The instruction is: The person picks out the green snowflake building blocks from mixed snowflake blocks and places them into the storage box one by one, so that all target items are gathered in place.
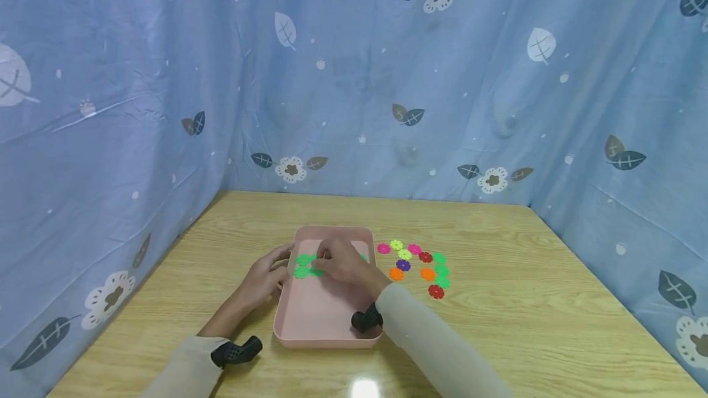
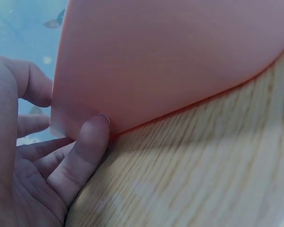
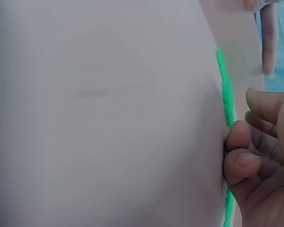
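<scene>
A pink tray (image 1: 326, 324) lies on the table. My left hand (image 1: 267, 275) holds its left side; in the left wrist view the thumb (image 2: 92, 137) presses the outer wall and the other fingers reach the rim. Inside the tray, several flat green flower-shaped discs (image 1: 303, 260) lie on the floor near the far left. My right hand (image 1: 345, 263) is over them, thumb and finger pinched at a green disc (image 1: 316, 272), which the fingertips partly hide. In the right wrist view green discs (image 3: 227, 97) show edge-on beside the pinching fingers.
Right of the tray lie loose flower discs: pink, yellow, a purple one (image 1: 403, 265), orange, dark red (image 1: 436, 292) and green (image 1: 441, 270). Another green disc (image 1: 363, 257) is partly visible by the tray's right wall. A blue patterned curtain (image 1: 359, 78) surrounds the wooden table (image 1: 525, 300).
</scene>
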Demonstrator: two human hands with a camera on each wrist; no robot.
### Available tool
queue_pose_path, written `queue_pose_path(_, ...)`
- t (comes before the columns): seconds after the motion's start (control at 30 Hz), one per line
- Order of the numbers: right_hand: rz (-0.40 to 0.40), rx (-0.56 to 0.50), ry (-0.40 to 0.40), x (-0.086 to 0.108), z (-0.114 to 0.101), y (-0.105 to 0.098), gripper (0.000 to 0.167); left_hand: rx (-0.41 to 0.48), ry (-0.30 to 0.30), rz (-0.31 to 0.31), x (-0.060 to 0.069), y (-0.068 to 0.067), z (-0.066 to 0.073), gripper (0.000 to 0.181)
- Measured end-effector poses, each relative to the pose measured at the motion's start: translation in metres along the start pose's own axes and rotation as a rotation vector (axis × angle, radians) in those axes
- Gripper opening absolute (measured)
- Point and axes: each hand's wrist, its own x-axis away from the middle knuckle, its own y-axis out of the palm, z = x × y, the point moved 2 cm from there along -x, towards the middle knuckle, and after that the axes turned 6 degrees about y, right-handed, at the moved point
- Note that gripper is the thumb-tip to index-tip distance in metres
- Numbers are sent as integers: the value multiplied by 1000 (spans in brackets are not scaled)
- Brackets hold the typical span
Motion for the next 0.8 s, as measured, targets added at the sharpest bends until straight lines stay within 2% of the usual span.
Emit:
queue_pose_path(0.3,3,10,20,9,-6,-20,10,-27,-9,13,1,2,-1,71)
queue_pose_path(0.43,44,115,4,11,-7,-32,8,-24,2,11,1,2,-1,70)
queue_pose_path(0.5,53,131,9,13,-6,-39,7,-23,0,10,2,1,0,70)
queue_pose_path(0.67,45,46,54,19,-1,-56,9,-30,1,16,2,1,1,71)
queue_pose_path(0.8,65,46,65,24,6,-69,12,-25,7,14,1,1,1,71)
